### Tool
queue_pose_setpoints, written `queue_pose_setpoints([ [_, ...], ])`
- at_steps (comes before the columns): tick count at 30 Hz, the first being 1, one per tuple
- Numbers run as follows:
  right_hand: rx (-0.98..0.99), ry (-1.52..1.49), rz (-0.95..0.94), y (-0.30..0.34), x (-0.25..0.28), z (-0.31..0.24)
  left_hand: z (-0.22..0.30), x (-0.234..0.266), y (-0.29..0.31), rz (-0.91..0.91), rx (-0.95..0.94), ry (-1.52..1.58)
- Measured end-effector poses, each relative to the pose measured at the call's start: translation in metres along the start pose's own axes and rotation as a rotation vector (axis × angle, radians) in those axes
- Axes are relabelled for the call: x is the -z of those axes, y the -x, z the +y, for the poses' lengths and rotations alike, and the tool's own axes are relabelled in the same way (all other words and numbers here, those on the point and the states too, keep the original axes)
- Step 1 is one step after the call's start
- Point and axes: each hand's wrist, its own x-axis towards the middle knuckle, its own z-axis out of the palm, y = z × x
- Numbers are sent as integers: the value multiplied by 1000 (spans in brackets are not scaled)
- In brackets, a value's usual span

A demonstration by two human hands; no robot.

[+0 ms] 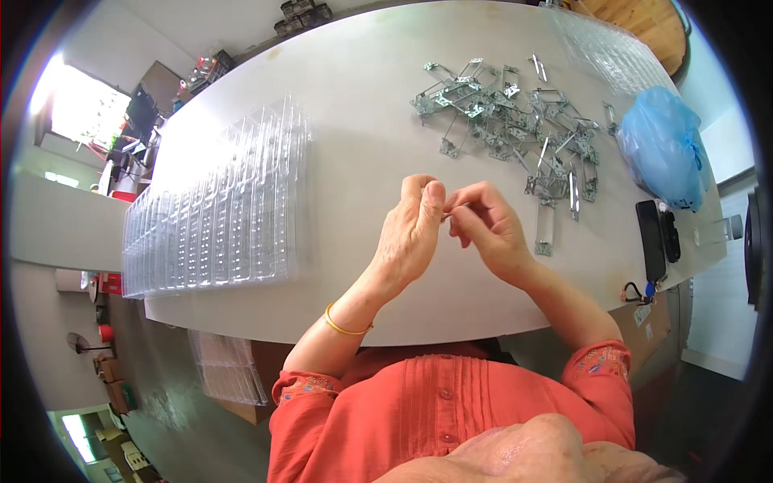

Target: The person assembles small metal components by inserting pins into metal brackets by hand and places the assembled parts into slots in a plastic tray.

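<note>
Over the middle of the table my left hand (pixel 409 233) is closed, its thumb pressed against the curled fingers. Whatever it grips is hidden behind the fingers. My right hand (pixel 493 229) meets it from the right, thumb and fingertips pinched together. A sliver of something thin (pixel 446 215) shows between the two hands, too small to name. Just beyond my right hand lies a loose heap of metal bracket-like parts (pixel 499 113) with thin rods and perforated plates. The nearest of these, a long metal frame (pixel 545 229), rests beside my right wrist.
A stack of clear plastic compartment trays (pixel 217 217) covers the table's left side. To the right sit a blue plastic bag (pixel 662 145), a black phone-like object (pixel 651 240) and keys (pixel 640 294). Clear plastic packaging (pixel 608 48) lies at the far right, near a round wooden stool (pixel 644 28).
</note>
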Motion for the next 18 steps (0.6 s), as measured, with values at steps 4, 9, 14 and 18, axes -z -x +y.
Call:
queue_pose_setpoints([
  [4, -50, -243, 141, -4, 23, 4, -6, -9, -56, 217, -172, -186],
  [9, -119, -348, 86, -8, 30, 23, -6, -14, -133, 440, -508, -613],
  [14, -215, -353, 37, -7, 29, 20, 2, -24, -182, 367, -587, -733],
  [18, -247, -318, -6, -4, 27, 25, -1, -32, -204, 261, -536, -881],
])
